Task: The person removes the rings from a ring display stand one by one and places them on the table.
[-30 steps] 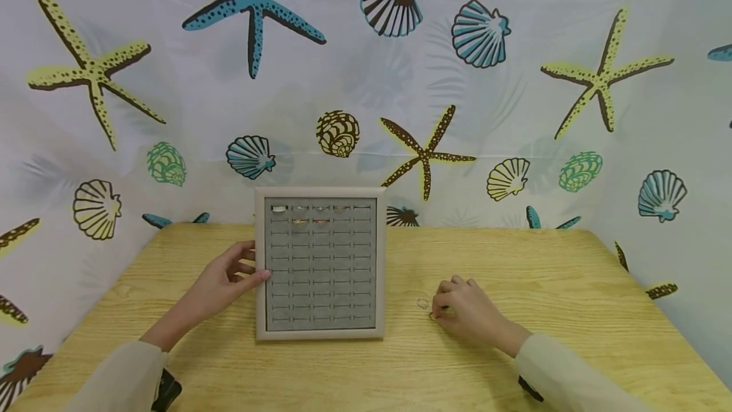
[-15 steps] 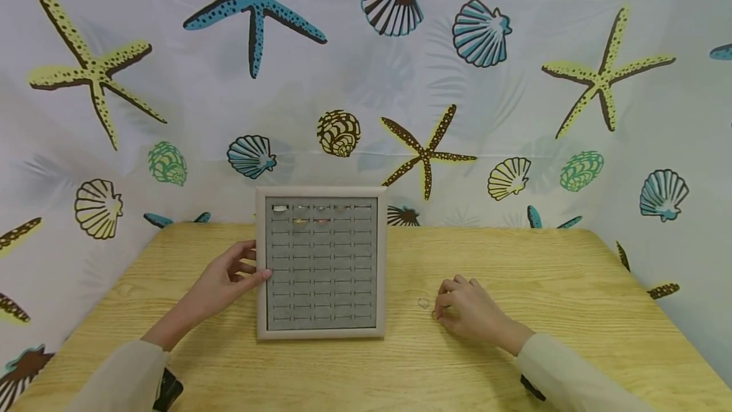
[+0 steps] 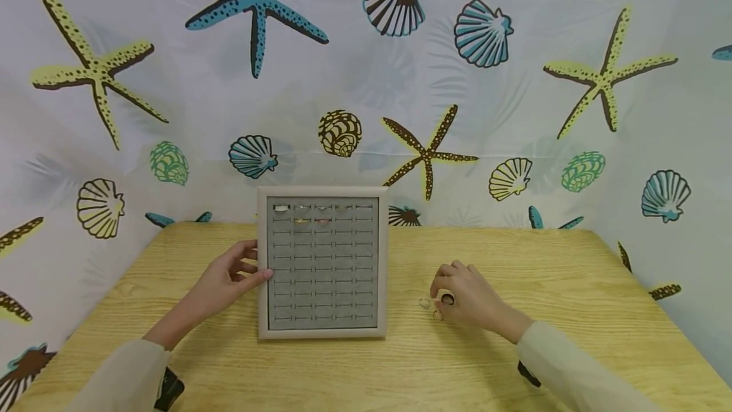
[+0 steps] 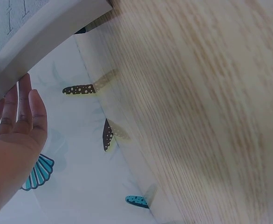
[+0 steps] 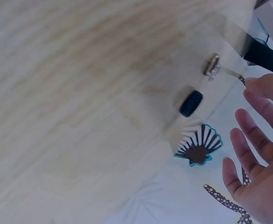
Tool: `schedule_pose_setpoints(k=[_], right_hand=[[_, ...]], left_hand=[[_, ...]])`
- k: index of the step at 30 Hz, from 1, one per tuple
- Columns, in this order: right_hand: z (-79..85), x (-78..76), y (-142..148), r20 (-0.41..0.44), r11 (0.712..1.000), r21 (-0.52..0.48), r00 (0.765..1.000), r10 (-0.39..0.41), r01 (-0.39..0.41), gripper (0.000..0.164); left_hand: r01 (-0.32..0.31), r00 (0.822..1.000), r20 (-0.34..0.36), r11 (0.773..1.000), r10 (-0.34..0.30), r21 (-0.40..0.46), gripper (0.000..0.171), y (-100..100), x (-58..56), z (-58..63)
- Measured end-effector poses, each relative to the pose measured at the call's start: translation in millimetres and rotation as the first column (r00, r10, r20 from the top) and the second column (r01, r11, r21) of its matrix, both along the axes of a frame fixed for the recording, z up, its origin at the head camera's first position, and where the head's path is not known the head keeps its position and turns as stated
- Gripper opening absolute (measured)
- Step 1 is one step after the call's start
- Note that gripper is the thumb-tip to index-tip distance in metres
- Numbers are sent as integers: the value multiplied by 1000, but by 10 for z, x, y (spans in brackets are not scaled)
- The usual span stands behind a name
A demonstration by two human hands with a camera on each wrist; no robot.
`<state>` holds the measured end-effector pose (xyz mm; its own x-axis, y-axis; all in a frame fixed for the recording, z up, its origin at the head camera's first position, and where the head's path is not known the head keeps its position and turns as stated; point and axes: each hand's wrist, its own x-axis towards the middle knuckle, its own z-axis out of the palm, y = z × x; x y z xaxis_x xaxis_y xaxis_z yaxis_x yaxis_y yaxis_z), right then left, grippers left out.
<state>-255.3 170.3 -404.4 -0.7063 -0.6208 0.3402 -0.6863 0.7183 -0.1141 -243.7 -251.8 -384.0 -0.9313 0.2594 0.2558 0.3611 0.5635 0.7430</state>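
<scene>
Left hand (image 3: pixel 229 277) grips a rectangular, pale-framed grey ring board (image 3: pixel 322 334); right hand (image 3: pixel 467 297), fingers loosely bent, is to its right.
Left thumb lies on the board's front edge, fingers behind; it stands between the hands, six small metallic rings (image 3: pixel 281 208) in two rows above that thumb. Below the right hand sits a broad black ring (image 5: pixel 191 103); by its fingertips are a thin gold-toned ring (image 3: pixel 437 316) and a silver stone-set ring (image 5: pixel 214 71). Whether they touch, I cannot tell.
</scene>
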Motion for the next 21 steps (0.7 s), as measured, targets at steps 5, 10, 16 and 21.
schedule_pose_setpoints(k=[5, 10, 16, 21], right_hand=[[154, -43, -76, -46, 1000, -11, 999, 7, -8, 11], [317, -79, -190, -108, 1000, -22, 994, -11, 9, 12], [503, -94, -337, -127, 999, -36, 992, -14, 10, 13], [664, -111, -454, -145, 999, -52, 989, 3, -11, 11]], left_hand=[[14, 1000, -3, 1000, -14, 9, 50, -8, -4, -4], [16, 1000, -7, 1000, -16, 11, 50, -15, -4, -9], [9, 1000, -7, 1000, -9, 6, 51, -13, -2, -8], [9, 1000, -3, 1000, -9, 12, 51, -9, 7, -1]])
